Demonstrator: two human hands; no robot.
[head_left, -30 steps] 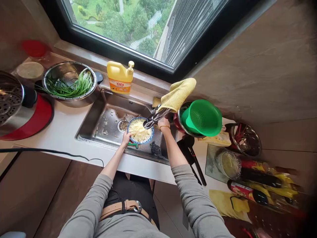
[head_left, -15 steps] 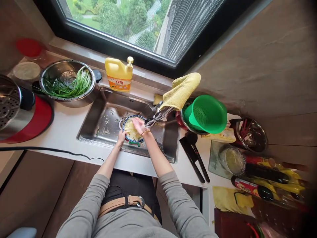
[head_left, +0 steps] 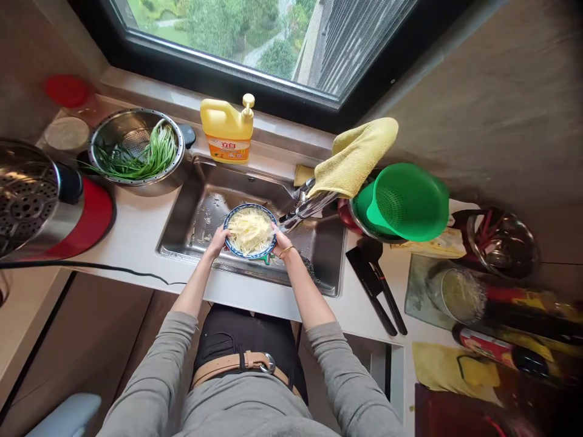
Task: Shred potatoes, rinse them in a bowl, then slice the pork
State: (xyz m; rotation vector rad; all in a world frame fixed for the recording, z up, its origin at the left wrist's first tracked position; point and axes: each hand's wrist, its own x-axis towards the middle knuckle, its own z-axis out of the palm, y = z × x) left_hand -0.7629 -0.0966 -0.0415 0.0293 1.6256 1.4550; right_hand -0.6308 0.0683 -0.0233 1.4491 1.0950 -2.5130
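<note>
A blue-and-white bowl (head_left: pixel 229 244) heaped with pale shredded vegetable (head_left: pixel 250 230) is held level over the steel sink (head_left: pixel 214 176). My left hand (head_left: pixel 217 241) grips its left rim, thumb on top and fingers underneath. On the opposite side my right hand (head_left: pixel 281 243) is closed on the right rim. Just beyond that hand is the chrome faucet (head_left: pixel 305 209), with a yellow cloth (head_left: pixel 353 161) draped over it. Scraps lie on the sink floor, and something green shows partly under the bowl.
Behind the sink stands a yellow detergent bottle (head_left: pixel 228 133). A steel pot (head_left: pixel 136 152) with green stalks and a red steamer (head_left: pixel 86 218) are to the left. Rightward are a green colander (head_left: pixel 405 200), a black cleaver (head_left: pixel 367 282), and several bottles.
My right hand has moved off the shreds to the bowl's right rim. The bowl now sits level between both hands, and the view has shifted slightly.
</note>
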